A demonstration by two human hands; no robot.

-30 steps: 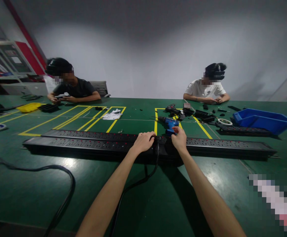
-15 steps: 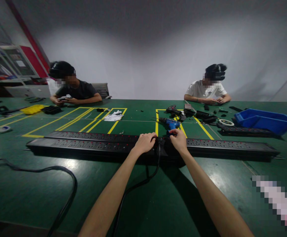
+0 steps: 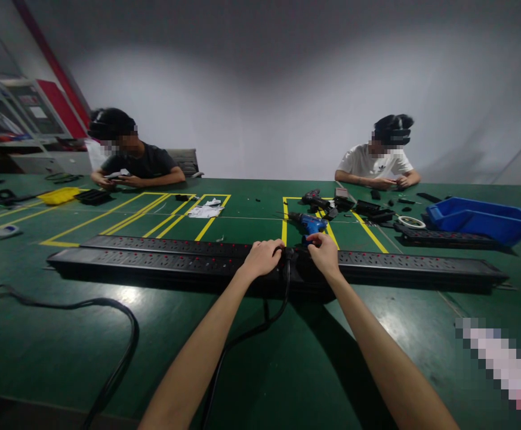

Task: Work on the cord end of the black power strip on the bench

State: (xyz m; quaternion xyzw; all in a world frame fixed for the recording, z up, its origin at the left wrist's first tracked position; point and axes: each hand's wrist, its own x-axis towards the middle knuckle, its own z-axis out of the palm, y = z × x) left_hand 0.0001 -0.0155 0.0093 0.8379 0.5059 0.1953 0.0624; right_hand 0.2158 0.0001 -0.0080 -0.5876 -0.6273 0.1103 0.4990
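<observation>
Two long black power strips with rows of sockets and small red marks lie side by side across the table; the nearer power strip (image 3: 144, 263) passes under my hands. My left hand (image 3: 264, 257) is closed over the strip near its middle, fingers curled beside a black plug (image 3: 289, 254). From that plug a black cable (image 3: 287, 292) hangs down toward me. My right hand (image 3: 325, 254) is on the other side of the plug, thumb and fingers pinched together low over the strip. Whatever they hold is too small or hidden to make out.
Just beyond my right hand lies a blue cordless drill (image 3: 311, 223), with another drill (image 3: 316, 200) behind it. A blue bin (image 3: 479, 218) stands at the right. Another black cable (image 3: 121, 310) curves across the left. Two people (image 3: 139, 164) sit across the green table.
Both hands keep nearly the same place and grip on the strip. The view has shifted very slightly; nothing else has visibly moved.
</observation>
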